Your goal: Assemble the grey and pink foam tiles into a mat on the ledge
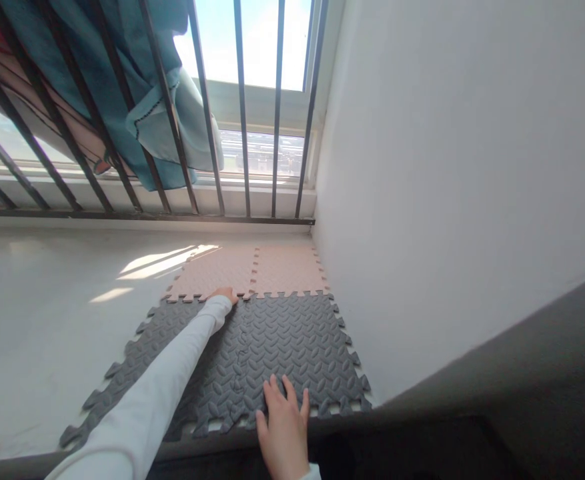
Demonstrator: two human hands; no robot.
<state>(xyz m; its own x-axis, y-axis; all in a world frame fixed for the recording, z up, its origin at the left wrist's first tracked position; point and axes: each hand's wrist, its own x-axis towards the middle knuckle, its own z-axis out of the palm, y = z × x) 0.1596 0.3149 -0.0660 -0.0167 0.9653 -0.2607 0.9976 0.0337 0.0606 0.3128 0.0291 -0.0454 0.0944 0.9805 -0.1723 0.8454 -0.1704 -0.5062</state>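
Two pink foam mat tiles (289,267) lie by the railing, with two dark grey foam mat tiles (297,333) nearer to me; all have jigsaw edges. My left hand (223,293) rests on the seam where the left pink tile meets the left grey one. Its fingers are mostly hidden, so I cannot tell how far they are bent. Near the front edge, my right hand (285,423) is open, its spread fingertips on the right grey tile and nothing held. The white left sleeve (172,380) covers part of the left grey tile.
A plain white wall (447,167) borders the tiles on the right. Beyond them stand dark railing bars (242,107) before a window, with blue-green cloth (162,120) hanging behind. Sunlight patches (162,260) fall on the pale floor (47,320) to the left.
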